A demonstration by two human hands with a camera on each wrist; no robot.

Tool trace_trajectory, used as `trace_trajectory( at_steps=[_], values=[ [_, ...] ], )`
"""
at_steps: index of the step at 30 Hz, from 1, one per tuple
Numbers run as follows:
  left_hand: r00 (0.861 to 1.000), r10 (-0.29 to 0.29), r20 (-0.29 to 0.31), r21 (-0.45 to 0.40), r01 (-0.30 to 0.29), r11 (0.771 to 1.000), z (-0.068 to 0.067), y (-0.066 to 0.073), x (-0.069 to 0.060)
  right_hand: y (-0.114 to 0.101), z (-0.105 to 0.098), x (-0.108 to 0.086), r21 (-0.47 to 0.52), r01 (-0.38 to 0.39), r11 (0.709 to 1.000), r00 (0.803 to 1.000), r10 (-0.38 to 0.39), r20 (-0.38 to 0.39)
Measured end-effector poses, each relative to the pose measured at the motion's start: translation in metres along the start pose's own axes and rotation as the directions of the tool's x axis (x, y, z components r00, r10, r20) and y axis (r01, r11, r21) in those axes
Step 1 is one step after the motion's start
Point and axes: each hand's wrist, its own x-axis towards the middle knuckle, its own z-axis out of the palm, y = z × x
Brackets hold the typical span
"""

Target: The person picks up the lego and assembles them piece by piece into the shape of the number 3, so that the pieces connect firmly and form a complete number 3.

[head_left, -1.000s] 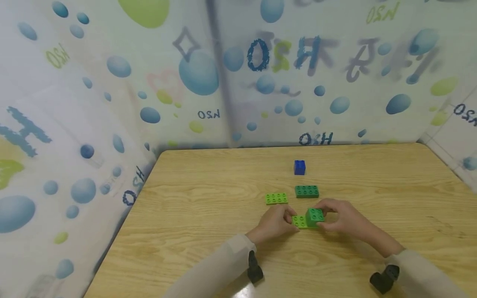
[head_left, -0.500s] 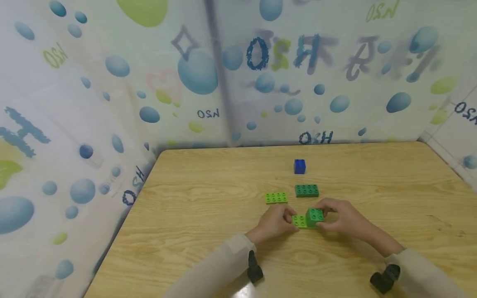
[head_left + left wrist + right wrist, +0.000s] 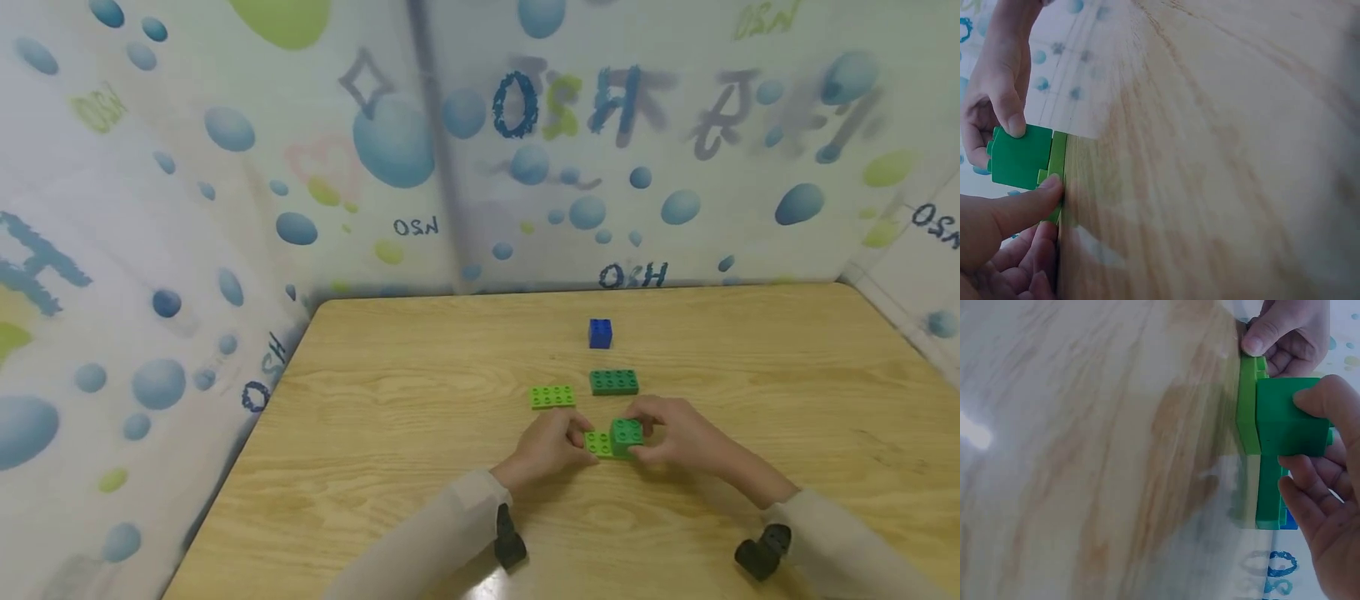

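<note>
A thin light-green building-block plate lies on the table, its left end pinched by my left hand. On the plate's right half sits a square green block. My right hand pinches that block between thumb and fingers. From the right wrist view, the green block stands upright against the light-green plate, and a fine seam shows between them. In the left wrist view my left thumb presses on the plate's free end, beside an uncovered stud.
Beyond my hands lie a second light-green plate and a longer dark-green block. Farther back stands a small blue block. The wooden table ends at a wall printed with bubbles.
Both hands keep the same hold on the plate and block. The whole head view has shifted slightly; the loose blocks stay in place on the table.
</note>
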Motion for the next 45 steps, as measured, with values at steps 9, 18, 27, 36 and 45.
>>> trace_trajectory(
  at_steps=[9,18,27,36,45],
  values=[
    [1.000,0.000,-0.013,-0.007,0.000,1.000,0.000,0.000,-0.002,0.003,0.004,-0.005,0.069,-0.046,0.997,0.999,0.048,-0.021],
    [0.999,0.024,-0.034,-0.048,-0.026,0.999,0.002,-0.003,-0.002,0.012,-0.007,-0.005,0.240,-0.115,0.964,0.990,0.092,0.106],
    [1.000,0.015,-0.026,-0.062,-0.016,0.998,0.003,-0.004,-0.001,0.026,-0.033,0.020,0.395,-0.078,0.915,0.956,-0.044,0.290],
    [0.999,0.030,-0.026,-0.054,-0.031,0.998,0.003,-0.004,-0.001,0.027,-0.043,0.057,0.353,-0.083,0.932,0.936,-0.048,0.348],
    [0.999,0.029,-0.017,-0.030,-0.030,0.999,0.001,-0.002,-0.001,0.024,-0.042,0.085,0.319,-0.097,0.943,0.918,-0.039,0.394]
  ],
)
